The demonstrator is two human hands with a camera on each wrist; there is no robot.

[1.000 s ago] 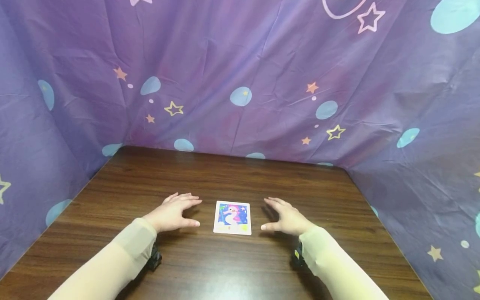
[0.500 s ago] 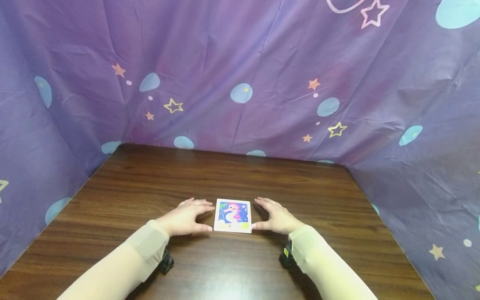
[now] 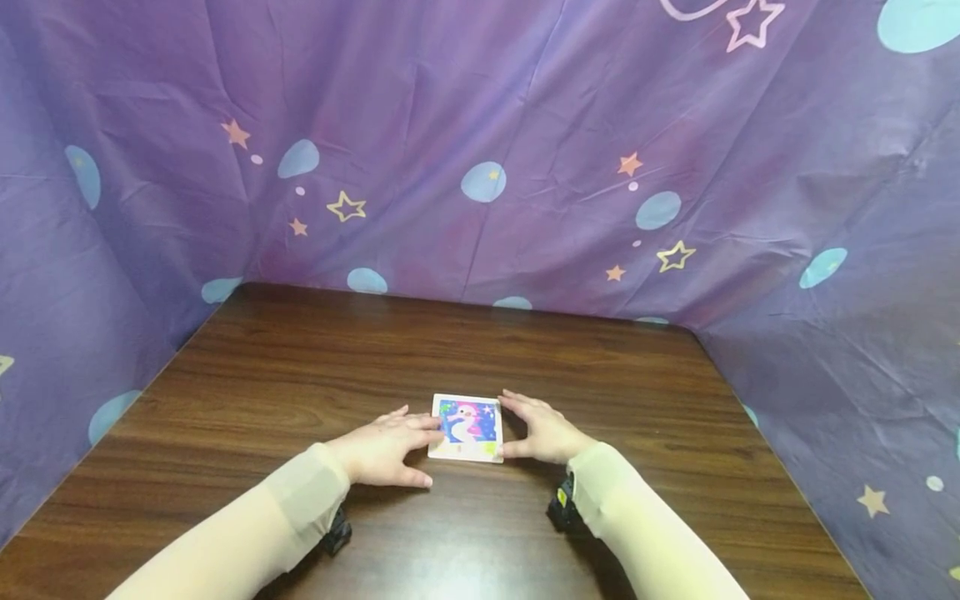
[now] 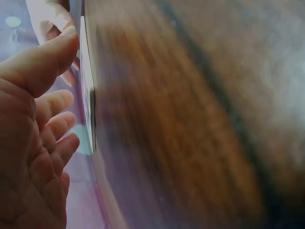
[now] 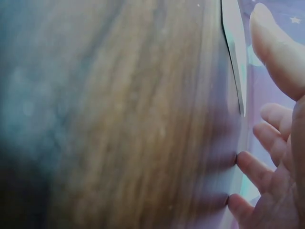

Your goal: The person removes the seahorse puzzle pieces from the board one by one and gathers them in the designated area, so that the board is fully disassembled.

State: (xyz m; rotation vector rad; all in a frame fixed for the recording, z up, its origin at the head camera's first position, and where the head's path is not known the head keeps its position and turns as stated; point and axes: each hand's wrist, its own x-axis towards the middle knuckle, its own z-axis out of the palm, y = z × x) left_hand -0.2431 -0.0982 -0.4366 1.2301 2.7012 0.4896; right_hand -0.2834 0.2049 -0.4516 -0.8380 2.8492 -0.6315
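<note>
A square picture card with a white border and a pink-and-white seahorse on blue lies flat on the wooden table. My left hand has its fingers stretched out, fingertips overlapping the card's left edge, thumb apart below its near left corner. At the right edge, my right hand spreads its thumb and forefinger by the near and far corners. Edge-on, the card shows as a thin strip beside the left hand's fingers. In the right wrist view, the card stands out just past the thumb.
Purple cloth printed with stars and light-blue ovals hangs behind the table and along both sides. A black wrist camera is strapped under the left sleeve, another camera under the right.
Both hands have moved inward from either side to the card. The left fingertips now overlap its left edge, and the right thumb and forefinger have reached its right edge.
</note>
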